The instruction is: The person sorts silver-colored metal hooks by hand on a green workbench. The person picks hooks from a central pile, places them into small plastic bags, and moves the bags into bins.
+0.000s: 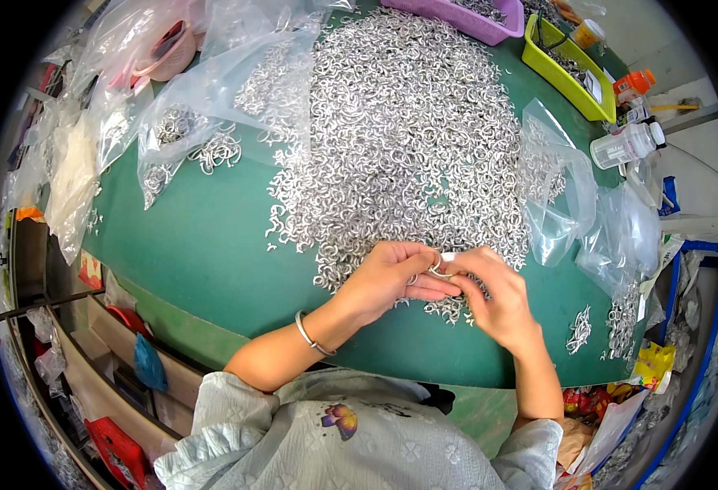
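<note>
A big heap of small, curved, silver-coloured metal pieces (408, 122) spreads over the green tabletop. At its near edge my left hand (390, 276) is closed, with one curved silver piece (436, 265) pinched between thumb and fingers. My right hand (497, 296) meets it from the right, fingers bent and closed by the same piece. A small white bit (449, 256) shows at the right fingertips; whether it is a finger cover or a separate thing I cannot tell. Several loose pieces lie under and beside both hands.
Clear plastic bags (228, 90) lie at the left, another clear bag (551, 196) at the right. Purple (497, 31) and yellow-green baskets (595, 104) stand at the far right, near a clear bottle (624, 147). Small piles (579, 331) sit near the right edge; open drawers (106, 343) are lower left.
</note>
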`<act>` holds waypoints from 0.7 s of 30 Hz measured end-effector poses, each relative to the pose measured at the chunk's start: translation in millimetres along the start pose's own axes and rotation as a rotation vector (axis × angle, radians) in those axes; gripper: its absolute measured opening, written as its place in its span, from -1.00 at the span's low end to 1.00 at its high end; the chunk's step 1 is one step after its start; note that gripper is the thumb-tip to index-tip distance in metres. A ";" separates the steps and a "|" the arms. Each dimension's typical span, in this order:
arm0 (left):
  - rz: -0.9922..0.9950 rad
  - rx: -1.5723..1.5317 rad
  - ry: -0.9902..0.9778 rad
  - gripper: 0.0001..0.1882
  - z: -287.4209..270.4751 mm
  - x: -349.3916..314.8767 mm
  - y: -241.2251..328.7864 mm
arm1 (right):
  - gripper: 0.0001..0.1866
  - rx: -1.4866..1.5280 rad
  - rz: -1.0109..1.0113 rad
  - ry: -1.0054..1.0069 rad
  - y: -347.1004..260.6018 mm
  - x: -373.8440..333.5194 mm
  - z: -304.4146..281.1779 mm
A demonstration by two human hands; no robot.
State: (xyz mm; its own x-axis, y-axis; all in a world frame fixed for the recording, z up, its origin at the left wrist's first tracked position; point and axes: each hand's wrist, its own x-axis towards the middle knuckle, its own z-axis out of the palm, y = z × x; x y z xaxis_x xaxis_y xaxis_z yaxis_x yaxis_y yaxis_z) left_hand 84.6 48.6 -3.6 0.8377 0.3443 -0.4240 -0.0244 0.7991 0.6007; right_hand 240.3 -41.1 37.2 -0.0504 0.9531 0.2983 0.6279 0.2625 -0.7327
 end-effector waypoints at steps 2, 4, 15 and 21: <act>0.004 0.014 0.002 -0.74 4.1 -1.2 0.7 | -0.73 0.195 0.112 0.052 4.0 0.1 -1.3; 0.003 -0.022 -0.021 -0.74 4.6 -1.4 0.1 | -0.73 0.400 0.251 0.148 13.7 -5.5 4.6; 0.035 -0.050 0.053 -0.80 -5.7 -1.0 -6.0 | -0.71 0.156 -0.025 0.195 22.0 -17.9 13.8; -0.099 -0.258 0.006 -0.81 -10.7 2.8 -10.3 | -0.70 -0.094 -0.335 0.191 23.6 -14.7 12.4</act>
State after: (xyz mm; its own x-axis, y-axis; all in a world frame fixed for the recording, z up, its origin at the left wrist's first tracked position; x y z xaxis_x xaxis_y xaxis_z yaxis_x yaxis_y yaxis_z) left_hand 81.3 46.6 -18.2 0.8398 0.2603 -0.4765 -0.0811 0.9279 0.3640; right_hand 246.2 -47.1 8.0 -0.1240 0.7697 0.6263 0.6700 0.5305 -0.5193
